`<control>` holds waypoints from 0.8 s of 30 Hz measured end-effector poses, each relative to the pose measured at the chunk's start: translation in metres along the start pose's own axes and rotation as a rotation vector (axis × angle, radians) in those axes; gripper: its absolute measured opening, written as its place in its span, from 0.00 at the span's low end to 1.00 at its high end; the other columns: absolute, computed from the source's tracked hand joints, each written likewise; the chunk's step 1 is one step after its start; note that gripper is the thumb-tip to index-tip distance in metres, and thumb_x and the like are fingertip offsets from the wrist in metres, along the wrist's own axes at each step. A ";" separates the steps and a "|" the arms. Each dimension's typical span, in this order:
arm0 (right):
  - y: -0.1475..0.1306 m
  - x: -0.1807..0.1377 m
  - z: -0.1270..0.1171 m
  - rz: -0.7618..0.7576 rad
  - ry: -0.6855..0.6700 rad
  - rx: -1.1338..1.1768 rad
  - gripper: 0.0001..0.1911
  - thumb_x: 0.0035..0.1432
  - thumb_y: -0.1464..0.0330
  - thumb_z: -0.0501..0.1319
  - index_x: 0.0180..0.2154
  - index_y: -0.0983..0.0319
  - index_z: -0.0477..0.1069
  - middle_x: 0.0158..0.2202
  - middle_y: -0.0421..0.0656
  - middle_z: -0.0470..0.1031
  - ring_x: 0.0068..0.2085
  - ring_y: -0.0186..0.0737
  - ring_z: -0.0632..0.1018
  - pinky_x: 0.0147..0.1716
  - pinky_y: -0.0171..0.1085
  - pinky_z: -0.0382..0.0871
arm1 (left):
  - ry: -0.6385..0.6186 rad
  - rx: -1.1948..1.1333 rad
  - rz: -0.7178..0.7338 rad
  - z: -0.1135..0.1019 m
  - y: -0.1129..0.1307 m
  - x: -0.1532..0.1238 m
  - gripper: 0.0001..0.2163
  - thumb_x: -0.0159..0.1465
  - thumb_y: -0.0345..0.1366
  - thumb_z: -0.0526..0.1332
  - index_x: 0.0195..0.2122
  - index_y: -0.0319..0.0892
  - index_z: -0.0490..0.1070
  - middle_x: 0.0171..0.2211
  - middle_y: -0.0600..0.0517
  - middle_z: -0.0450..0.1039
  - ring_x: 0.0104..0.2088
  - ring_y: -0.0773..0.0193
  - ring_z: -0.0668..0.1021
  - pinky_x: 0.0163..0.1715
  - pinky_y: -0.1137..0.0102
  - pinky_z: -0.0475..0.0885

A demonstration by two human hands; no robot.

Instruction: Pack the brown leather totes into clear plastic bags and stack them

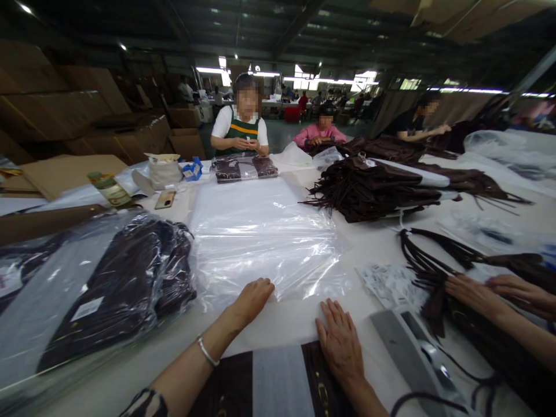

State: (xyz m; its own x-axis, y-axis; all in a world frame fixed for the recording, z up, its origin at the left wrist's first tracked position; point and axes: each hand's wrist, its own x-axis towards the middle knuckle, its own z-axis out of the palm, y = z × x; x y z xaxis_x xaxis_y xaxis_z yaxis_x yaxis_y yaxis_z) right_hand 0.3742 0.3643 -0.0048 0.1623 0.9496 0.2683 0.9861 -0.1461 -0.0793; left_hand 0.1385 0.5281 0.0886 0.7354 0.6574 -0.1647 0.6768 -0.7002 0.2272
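My left hand (253,298) is at the near edge of a stack of clear plastic bags (264,231), its fingers curled together on the film; the fingertips are partly hidden. My right hand (341,341) lies flat with its fingers stretched out on the white table. Its palm is beside the upper right corner of a dark brown bag (234,379). That bag lies in front of me, with a pale wrapping strip (282,376) across its middle and brass-coloured hardware at its sides.
Plastic-wrapped brown bags (108,284) are piled on the left. Brown bags with straps (373,185) lie at back right. A grey device (417,359) with a cable sits right, near a co-worker's hands (482,298). Across the table stands a person (241,127) behind a wrapped bag (245,168).
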 end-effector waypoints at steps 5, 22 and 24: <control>-0.001 0.000 0.000 0.015 -0.004 0.012 0.25 0.67 0.60 0.50 0.59 0.65 0.69 0.62 0.51 0.68 0.64 0.54 0.66 0.62 0.54 0.55 | 0.093 0.014 -0.161 -0.025 -0.004 0.029 0.06 0.69 0.34 0.56 0.39 0.41 0.71 0.39 0.46 0.76 0.43 0.56 0.78 0.41 0.67 0.69; -0.003 0.001 -0.003 0.036 -0.050 -0.001 0.25 0.66 0.61 0.50 0.60 0.63 0.68 0.64 0.49 0.66 0.65 0.53 0.64 0.63 0.54 0.54 | 0.459 -0.210 -0.403 -0.158 -0.051 0.098 0.07 0.63 0.38 0.62 0.30 0.41 0.70 0.27 0.51 0.77 0.30 0.62 0.79 0.31 0.71 0.72; -0.003 0.001 -0.002 0.039 -0.039 0.007 0.25 0.66 0.61 0.50 0.59 0.63 0.68 0.64 0.50 0.66 0.65 0.53 0.64 0.63 0.54 0.54 | 0.592 -0.250 -0.429 -0.199 -0.062 0.106 0.08 0.67 0.37 0.58 0.32 0.40 0.69 0.24 0.53 0.76 0.24 0.67 0.78 0.27 0.74 0.72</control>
State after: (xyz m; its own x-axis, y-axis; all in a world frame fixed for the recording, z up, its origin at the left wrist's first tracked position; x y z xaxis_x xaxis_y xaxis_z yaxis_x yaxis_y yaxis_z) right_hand 0.3712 0.3650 -0.0023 0.1994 0.9533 0.2269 0.9786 -0.1818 -0.0960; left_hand 0.1680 0.6962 0.2482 0.2225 0.9456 0.2373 0.8189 -0.3134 0.4809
